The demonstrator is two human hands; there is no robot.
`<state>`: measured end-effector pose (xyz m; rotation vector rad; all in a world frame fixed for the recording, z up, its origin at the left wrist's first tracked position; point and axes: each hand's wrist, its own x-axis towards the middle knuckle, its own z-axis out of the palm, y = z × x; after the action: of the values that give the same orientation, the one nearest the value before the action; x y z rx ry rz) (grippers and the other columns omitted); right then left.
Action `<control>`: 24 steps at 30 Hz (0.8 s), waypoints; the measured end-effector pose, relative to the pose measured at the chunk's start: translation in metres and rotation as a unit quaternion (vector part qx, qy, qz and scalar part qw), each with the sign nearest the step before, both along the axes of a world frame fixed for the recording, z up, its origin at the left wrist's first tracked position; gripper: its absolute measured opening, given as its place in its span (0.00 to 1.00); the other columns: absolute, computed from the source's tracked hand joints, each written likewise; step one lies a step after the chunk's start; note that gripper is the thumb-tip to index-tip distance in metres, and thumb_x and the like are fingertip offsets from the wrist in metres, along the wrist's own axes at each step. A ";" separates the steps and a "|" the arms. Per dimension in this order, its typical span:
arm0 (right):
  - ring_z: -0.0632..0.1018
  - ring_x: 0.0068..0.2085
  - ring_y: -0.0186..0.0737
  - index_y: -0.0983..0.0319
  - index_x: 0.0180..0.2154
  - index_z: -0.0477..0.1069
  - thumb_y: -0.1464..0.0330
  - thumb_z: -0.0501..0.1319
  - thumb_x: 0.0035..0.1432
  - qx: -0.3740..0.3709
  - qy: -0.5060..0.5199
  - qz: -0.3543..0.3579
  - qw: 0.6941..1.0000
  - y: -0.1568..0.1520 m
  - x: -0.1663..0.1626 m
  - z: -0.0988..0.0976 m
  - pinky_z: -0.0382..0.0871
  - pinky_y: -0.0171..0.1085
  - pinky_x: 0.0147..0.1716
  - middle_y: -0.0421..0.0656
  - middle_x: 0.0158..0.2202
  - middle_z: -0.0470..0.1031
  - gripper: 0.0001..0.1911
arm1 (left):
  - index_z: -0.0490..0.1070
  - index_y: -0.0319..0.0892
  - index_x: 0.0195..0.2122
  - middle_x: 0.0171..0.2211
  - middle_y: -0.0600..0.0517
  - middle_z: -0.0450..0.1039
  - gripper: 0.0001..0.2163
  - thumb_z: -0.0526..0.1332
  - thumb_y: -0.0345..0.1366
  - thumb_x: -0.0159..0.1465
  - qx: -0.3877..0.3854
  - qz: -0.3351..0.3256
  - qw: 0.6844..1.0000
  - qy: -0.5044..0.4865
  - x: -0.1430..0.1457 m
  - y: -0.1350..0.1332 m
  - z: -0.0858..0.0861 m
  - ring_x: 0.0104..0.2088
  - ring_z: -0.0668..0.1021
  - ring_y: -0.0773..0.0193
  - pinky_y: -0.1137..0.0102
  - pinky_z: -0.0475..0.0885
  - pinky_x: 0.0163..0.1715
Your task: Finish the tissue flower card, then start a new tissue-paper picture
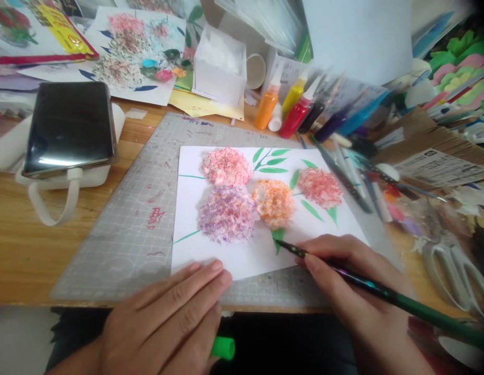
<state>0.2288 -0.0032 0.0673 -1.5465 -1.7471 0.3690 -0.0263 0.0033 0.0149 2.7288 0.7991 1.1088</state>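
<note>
My right hand (343, 276) has its grip closed on a green paintbrush (382, 294), held like a pen with the handle slanting back past my wrist so the fine tip can land precisely. The tip touches a green leaf (278, 235) just below the orange flower (273, 203) on the white sheet (242, 260). My left hand (175, 317) lies flat, fingers out, gripping nothing I can see; its fingertips (216, 268) press the near edge of the sheet, which I judge keeps the paper from sliding under the brush. Something bright green (223, 348) shows beneath that hand, but I cannot tell what it is.

The sheet carries 4 textured flowers: besides the orange one, a pink one (225, 166) at its upper left, a purple one (226, 213) to its left and a red one (320, 187) to its right. The sheet lies on a grey cutting mat (140, 208), which shields the worktop (15, 250) from paint. Beyond the sheet stand paint bottles (283, 104), within reach. A phone (70, 127) rests left of the mat, scissors (456, 271) right of the sheet.
</note>
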 end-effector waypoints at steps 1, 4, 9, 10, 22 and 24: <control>0.79 0.29 0.38 0.56 0.33 0.73 0.72 0.63 0.53 0.003 -0.002 0.010 1.000 -0.001 0.002 0.000 0.72 0.33 0.24 0.40 0.30 0.79 0.06 | 0.73 0.36 0.37 0.53 0.46 0.72 0.09 0.52 0.25 0.62 0.003 -0.003 1.000 0.003 0.000 0.000 0.000 0.55 0.73 0.55 0.59 0.67 0.59; 0.80 0.32 0.41 0.56 0.33 0.73 0.73 0.63 0.53 0.011 0.000 0.028 1.000 -0.004 0.005 0.000 0.75 0.36 0.27 0.41 0.31 0.80 0.07 | 0.73 0.38 0.36 0.51 0.46 0.74 0.09 0.52 0.28 0.64 0.007 0.001 1.000 0.004 0.000 0.001 0.001 0.54 0.73 0.55 0.58 0.70 0.56; 0.80 0.37 0.42 0.56 0.30 0.72 0.72 0.62 0.54 -0.020 0.050 -0.023 0.998 -0.011 -0.007 0.006 0.76 0.38 0.36 0.40 0.31 0.79 0.05 | 0.72 0.39 0.35 0.49 0.47 0.75 0.09 0.52 0.29 0.65 0.003 0.008 1.000 0.003 0.001 0.000 0.002 0.54 0.74 0.56 0.59 0.71 0.56; 0.80 0.38 0.43 0.56 0.29 0.71 0.72 0.61 0.55 -0.033 0.063 -0.039 0.997 -0.013 -0.009 0.007 0.76 0.39 0.37 0.40 0.30 0.78 0.05 | 0.72 0.38 0.34 0.49 0.46 0.75 0.09 0.52 0.29 0.65 0.002 0.008 1.000 0.003 0.001 -0.001 0.002 0.54 0.74 0.56 0.59 0.70 0.56; 0.80 0.38 0.42 0.56 0.28 0.72 0.72 0.62 0.54 -0.045 0.154 -0.065 0.985 -0.013 -0.014 0.003 0.75 0.38 0.39 0.39 0.26 0.75 0.06 | 0.72 0.39 0.33 0.49 0.47 0.75 0.09 0.52 0.30 0.66 -0.008 0.008 1.000 0.010 0.001 0.000 0.002 0.54 0.74 0.56 0.60 0.70 0.57; 0.79 0.37 0.42 0.56 0.28 0.72 0.72 0.62 0.55 -0.047 0.143 -0.064 0.987 -0.011 -0.012 0.003 0.75 0.38 0.38 0.39 0.27 0.76 0.06 | 0.71 0.39 0.32 0.50 0.46 0.74 0.10 0.52 0.29 0.65 -0.005 0.003 1.000 0.011 0.001 0.000 0.001 0.54 0.73 0.56 0.60 0.70 0.57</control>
<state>0.2168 -0.0142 0.0704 -1.5766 -1.4199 0.5843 -0.0256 0.0037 0.0164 2.7361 0.8134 1.0750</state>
